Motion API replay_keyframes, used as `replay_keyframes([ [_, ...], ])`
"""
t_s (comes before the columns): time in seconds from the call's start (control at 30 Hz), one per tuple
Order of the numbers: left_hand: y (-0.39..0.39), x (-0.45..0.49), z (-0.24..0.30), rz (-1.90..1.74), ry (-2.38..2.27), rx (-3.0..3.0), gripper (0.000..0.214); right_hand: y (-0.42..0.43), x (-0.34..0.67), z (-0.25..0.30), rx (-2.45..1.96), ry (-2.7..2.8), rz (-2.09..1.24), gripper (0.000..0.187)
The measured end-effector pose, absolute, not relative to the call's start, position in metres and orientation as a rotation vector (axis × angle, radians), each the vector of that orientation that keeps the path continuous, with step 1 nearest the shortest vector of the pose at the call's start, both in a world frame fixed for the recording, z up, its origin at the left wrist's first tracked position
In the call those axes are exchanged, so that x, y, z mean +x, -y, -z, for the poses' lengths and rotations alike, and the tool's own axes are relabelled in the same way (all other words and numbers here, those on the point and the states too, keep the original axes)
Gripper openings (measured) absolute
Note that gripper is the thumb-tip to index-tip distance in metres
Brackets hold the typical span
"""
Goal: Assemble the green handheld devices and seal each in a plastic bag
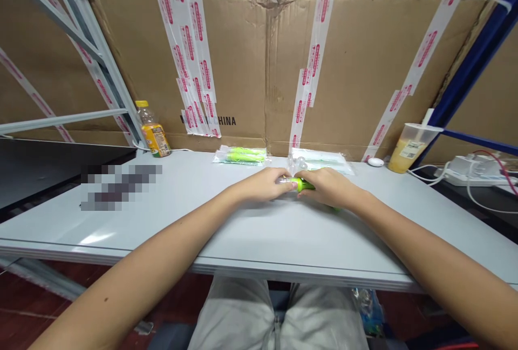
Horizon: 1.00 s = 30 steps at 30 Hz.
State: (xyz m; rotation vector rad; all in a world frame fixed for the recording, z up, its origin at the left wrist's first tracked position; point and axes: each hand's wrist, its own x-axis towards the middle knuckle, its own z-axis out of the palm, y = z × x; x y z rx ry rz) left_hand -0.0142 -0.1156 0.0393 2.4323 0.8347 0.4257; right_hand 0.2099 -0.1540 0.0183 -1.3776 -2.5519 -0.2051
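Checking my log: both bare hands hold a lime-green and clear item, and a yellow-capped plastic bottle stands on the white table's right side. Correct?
No: the head view shows the yellow-capped plastic bottle on the left side of the white table. Left hand and right hand do hold the lime-green item.

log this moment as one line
left hand: gripping green object, clear end; right hand: gripping same object, green part; beyond hands: green packet, clear packet; back left: bottle; back right: cup
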Motion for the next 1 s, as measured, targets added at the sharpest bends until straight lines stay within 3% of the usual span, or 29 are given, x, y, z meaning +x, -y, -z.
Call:
replay_keyframes([
  [0.17,0.117,-0.013,-0.035,-0.402,-0.839,2.638,0.028,0.158,0.205,-0.018,-1.368,2.592,0.337,0.032],
  [0.47,0.119,-0.007,-0.025,-0.576,-0.833,3.339,0.013,0.154,0.215,-0.028,-1.252,2.401,-0.503,0.038],
  [0.67,0.124,-0.005,-0.03,-0.56,-0.959,3.047,0.03,0.156,0.213,-0.028,-1.372,2.504,0.212,0.036],
  [0.8,0.119,-0.004,-0.032,-0.523,-0.933,2.593,0.042,0.155,0.212,-0.027,-1.295,2.53,0.616,0.048],
  [0.93,0.108,-0.007,-0.035,-0.391,-0.81,2.221,0.053,0.155,0.211,-0.024,-1.21,2.586,0.782,0.031],
  [1.0,0.107,-0.011,-0.037,-0.333,-0.762,2.226,0.053,0.156,0.21,-0.021,-1.234,2.613,0.769,0.033],
])
